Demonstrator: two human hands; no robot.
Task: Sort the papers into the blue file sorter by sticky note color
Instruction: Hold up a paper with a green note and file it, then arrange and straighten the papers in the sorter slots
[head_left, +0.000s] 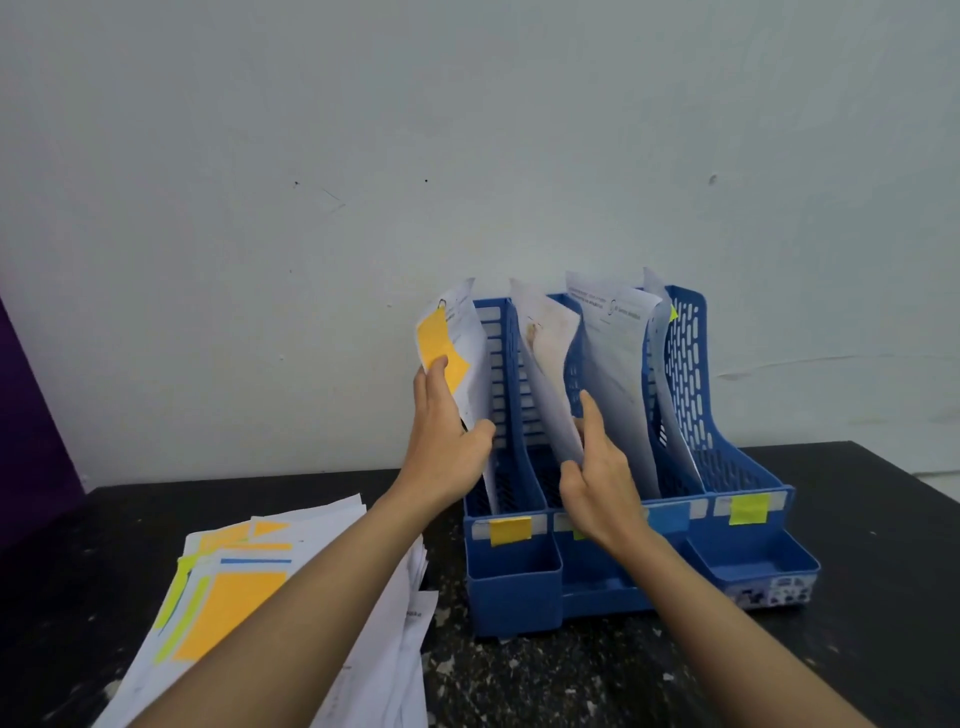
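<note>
Two bare forearms reach up from the near edge toward the blue file sorter (623, 519), which stands on the dark table (857, 571) against the white wall (467, 130). At the sorter's left compartment the left hand (447, 447) grasps a sheet of paper (467, 353) bearing an orange sticky note (439, 348), thumb on the sheet's front and the other fingers behind it; the sheet's lower end sits inside that compartment, whose front carries a yellow-orange label (510, 531). At the sorter's middle compartment the right hand (602, 478) rests against the upright sheets (550, 374) standing there, fingers nearly straight and pressed to the paper, thumb toward the left; it does not curl around anything. More sheets (660, 374) stand in the sorter's right compartment, one with a yellow-green note (674, 313) at its top edge, and a yellow-green label (748, 509) marks that compartment's front. Left of the sorter, on the table, lies a loose pile of papers (291, 597) with orange, yellow-green and blue notes showing.
</note>
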